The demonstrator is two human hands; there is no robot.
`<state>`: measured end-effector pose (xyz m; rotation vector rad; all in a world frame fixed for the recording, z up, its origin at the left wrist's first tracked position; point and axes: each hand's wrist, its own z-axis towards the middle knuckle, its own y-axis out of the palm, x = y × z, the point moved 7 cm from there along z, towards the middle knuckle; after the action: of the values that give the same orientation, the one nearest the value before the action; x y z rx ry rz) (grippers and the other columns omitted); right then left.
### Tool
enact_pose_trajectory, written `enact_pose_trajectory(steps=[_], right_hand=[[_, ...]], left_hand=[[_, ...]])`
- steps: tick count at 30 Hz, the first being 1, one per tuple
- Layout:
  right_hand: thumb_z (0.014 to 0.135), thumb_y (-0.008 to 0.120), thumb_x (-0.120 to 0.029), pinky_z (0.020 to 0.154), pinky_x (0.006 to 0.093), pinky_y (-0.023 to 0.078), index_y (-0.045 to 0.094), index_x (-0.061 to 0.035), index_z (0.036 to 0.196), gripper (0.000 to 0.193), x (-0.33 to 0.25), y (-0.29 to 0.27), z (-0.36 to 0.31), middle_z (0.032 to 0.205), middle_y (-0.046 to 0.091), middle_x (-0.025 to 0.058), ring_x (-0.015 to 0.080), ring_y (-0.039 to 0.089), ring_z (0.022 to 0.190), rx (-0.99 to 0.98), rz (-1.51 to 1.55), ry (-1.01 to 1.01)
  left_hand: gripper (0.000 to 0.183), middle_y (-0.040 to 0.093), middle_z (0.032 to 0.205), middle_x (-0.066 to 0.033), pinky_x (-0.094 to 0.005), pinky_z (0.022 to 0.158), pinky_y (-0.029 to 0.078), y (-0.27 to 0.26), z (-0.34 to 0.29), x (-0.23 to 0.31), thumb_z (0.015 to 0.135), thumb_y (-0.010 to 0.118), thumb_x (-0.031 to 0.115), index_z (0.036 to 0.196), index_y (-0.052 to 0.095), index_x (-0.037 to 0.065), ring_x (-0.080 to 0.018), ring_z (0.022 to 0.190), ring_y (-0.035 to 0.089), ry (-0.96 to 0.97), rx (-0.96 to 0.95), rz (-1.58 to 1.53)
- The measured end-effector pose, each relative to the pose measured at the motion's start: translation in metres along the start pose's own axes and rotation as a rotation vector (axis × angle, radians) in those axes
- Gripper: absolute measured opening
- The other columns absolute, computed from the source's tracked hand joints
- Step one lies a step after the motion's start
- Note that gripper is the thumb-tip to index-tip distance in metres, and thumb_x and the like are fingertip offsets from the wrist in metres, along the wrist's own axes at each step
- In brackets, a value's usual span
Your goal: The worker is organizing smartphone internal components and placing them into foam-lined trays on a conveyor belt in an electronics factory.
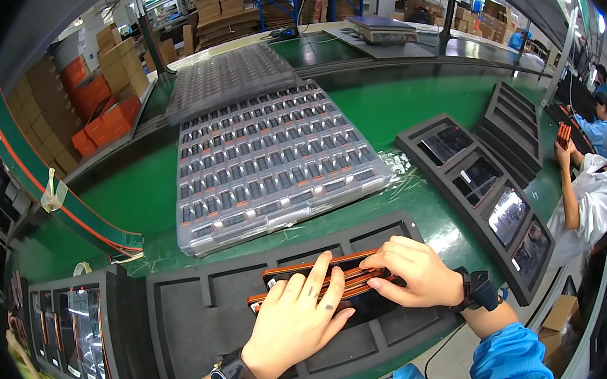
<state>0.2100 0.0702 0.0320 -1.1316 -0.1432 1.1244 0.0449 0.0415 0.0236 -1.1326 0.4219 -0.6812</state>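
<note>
My left hand (pixel 287 326) lies across a small stack of thin, orange-edged, phone-like panels (pixel 356 282), its fingers bent over their near left part. The right hand (pixel 423 273) pinches the right end of the same stack, thumb on the near side and fingers on the far side. The panels stand on edge or tilted, slightly fanned apart, above a black foam tray (pixel 196 331) with shallow compartments. A dark panel surface shows beneath the right hand. Black bands with small devices circle both wrists.
Beyond the tray, a clear plastic tray (pixel 272 163) holds rows of small dark parts, with another plastic tray (pixel 227 76) behind. Foam trays with dark glossy panels stand at right (pixel 478 180) and left (pixel 76 328). A co-worker (pixel 595 183) holds orange pieces at far right.
</note>
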Motion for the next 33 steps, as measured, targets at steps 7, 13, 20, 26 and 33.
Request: enact_pose_trajectory(steps=[7,13,20,26,33], right_hand=[[0.084,0.076,-0.013,0.069,0.0374,0.051,0.068,-0.0029,0.109,0.028,0.0000,0.0008,0.0002,0.089,0.066,0.0121,0.0294,0.061,0.077,-0.003,0.012,-0.001],[0.083,0.077,-0.012,0.068,0.0366,0.051,0.068,-0.0025,0.109,0.029,-0.0008,-0.0003,-0.0003,0.089,0.066,0.0118,0.0286,0.061,0.076,-0.002,0.002,-0.010],[0.088,0.075,-0.017,0.065,0.0347,0.052,0.068,-0.0065,0.107,0.023,-0.0021,-0.0017,0.0004,0.087,0.064,0.0053,0.0233,0.060,0.076,0.013,-0.012,-0.011],[0.087,0.075,-0.016,0.064,0.0342,0.052,0.068,-0.0071,0.107,0.023,-0.0019,-0.0018,0.0012,0.087,0.064,0.0046,0.0229,0.060,0.076,-0.001,-0.009,-0.008],[0.084,0.078,-0.015,0.065,0.0337,0.053,0.069,-0.0067,0.108,0.027,0.0003,-0.0004,-0.0016,0.089,0.067,0.0060,0.0235,0.063,0.076,0.044,0.019,-0.034]], left_hand=[[0.060,0.056,0.141,-0.0147,-0.0359,0.081,0.052,0.0005,-0.0005,-0.0007,0.086,0.076,0.045,0.128,0.061,0.005,-0.0230,0.090,0.061,0.001,-0.006,-0.012],[0.060,0.057,0.139,-0.0139,-0.0352,0.080,0.052,-0.0006,-0.0001,-0.0007,0.085,0.076,0.045,0.126,0.062,0.004,-0.0227,0.089,0.062,-0.002,-0.002,-0.020],[0.055,0.061,0.133,-0.0161,-0.0331,0.077,0.051,-0.0013,0.0004,-0.0014,0.089,0.072,0.048,0.122,0.063,0.005,-0.0204,0.088,0.064,0.009,0.007,-0.012],[0.055,0.061,0.132,-0.0156,-0.0328,0.077,0.051,-0.0014,-0.0004,-0.0017,0.088,0.073,0.048,0.122,0.064,0.006,-0.0199,0.088,0.064,0.013,0.017,-0.012],[0.053,0.062,0.132,-0.0154,-0.0327,0.076,0.051,-0.0027,-0.0004,-0.0012,0.089,0.073,0.047,0.122,0.064,0.006,-0.0200,0.086,0.064,0.014,0.024,-0.016]])
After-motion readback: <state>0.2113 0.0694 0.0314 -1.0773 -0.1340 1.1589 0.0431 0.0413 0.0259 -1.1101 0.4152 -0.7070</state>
